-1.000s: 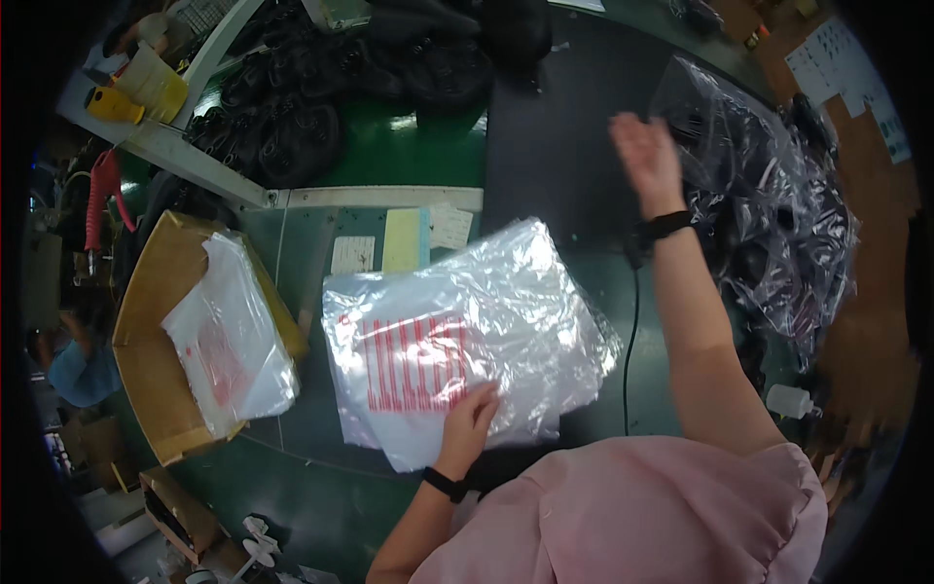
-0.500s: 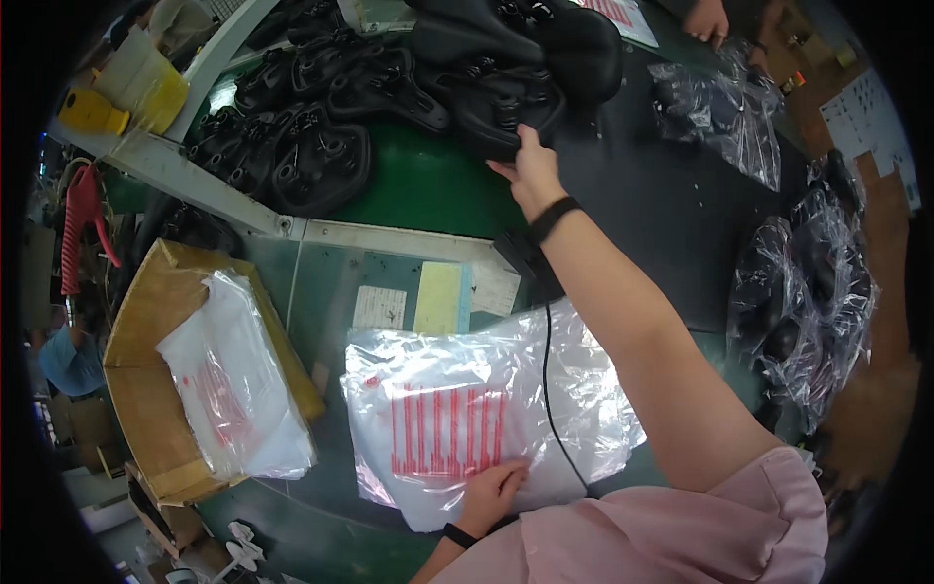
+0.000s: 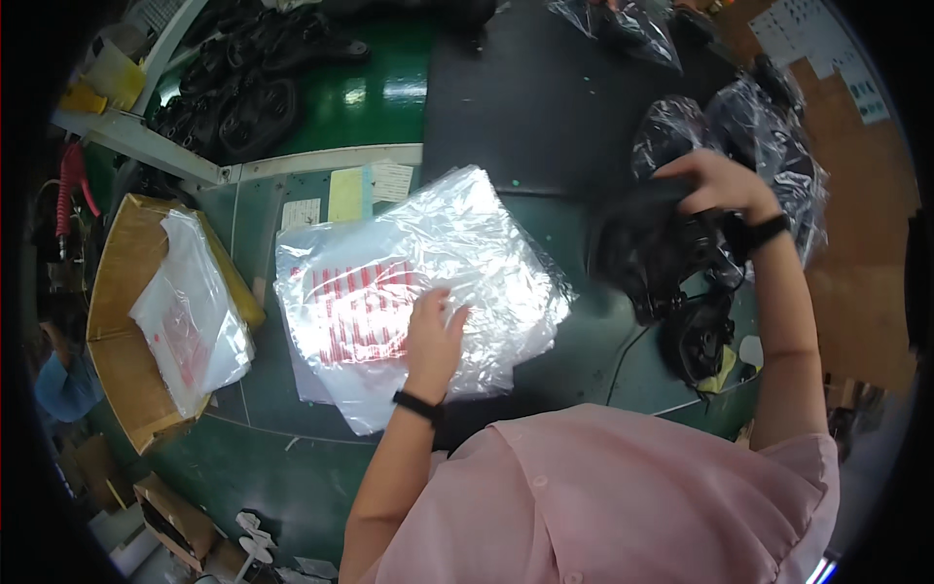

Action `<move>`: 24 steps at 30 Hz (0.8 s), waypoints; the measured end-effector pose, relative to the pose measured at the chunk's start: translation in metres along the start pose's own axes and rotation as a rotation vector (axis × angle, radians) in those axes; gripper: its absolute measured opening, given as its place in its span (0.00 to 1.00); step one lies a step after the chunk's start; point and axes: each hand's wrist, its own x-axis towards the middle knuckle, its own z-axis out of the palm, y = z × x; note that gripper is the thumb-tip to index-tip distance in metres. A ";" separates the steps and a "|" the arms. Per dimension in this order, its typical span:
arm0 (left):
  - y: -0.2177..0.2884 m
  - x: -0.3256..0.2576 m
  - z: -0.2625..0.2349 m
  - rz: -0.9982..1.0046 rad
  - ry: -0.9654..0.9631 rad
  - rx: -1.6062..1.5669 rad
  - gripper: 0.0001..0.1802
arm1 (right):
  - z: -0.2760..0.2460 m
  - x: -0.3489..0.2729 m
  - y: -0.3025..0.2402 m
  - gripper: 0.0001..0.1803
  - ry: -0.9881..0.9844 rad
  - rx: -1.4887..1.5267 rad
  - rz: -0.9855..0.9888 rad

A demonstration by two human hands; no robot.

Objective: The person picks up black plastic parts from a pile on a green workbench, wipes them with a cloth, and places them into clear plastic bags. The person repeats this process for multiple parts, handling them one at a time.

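My right hand (image 3: pixel 725 185) grips a black bicycle saddle (image 3: pixel 647 234) at its upper edge, on the right side of the table. The saddle is smeared by motion and its underside parts partly show. On a stack of clear plastic bags with red print (image 3: pixel 467 243) rests my left hand (image 3: pixel 435 336), its fingers apart, thumb spread to the right. Close to my right wrist lie saddles wrapped in clear plastic (image 3: pixel 769 136). Just below the held saddle is another dark object (image 3: pixel 696 336), its kind unclear, with a yellow piece beside it.
A cardboard box (image 3: pixel 122 331) with more printed plastic bags stands at the left. Several bare black saddles (image 3: pixel 258 112) lie on the green surface behind a pale metal rail. Paper slips (image 3: pixel 350 195) lie beyond the bag stack. More wrapped saddles (image 3: pixel 623 29) sit at the far right.
My right hand has brought a saddle from the far pile toward me and to the right. My left hand has moved up over the bags. The whole view has shifted.
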 end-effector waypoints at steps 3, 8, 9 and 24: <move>0.027 0.008 0.054 0.146 0.057 0.280 0.26 | 0.054 0.042 0.036 0.27 -0.125 -0.548 -0.100; -0.002 0.015 0.081 0.183 0.099 0.473 0.19 | 0.098 0.050 0.085 0.33 0.424 0.067 -0.130; -0.018 0.015 0.077 0.191 0.107 0.365 0.15 | 0.104 0.041 0.100 0.35 0.556 0.211 -0.155; -0.002 -0.033 -0.014 -0.405 -0.040 -0.793 0.08 | 0.243 -0.037 0.162 0.51 0.494 0.205 0.084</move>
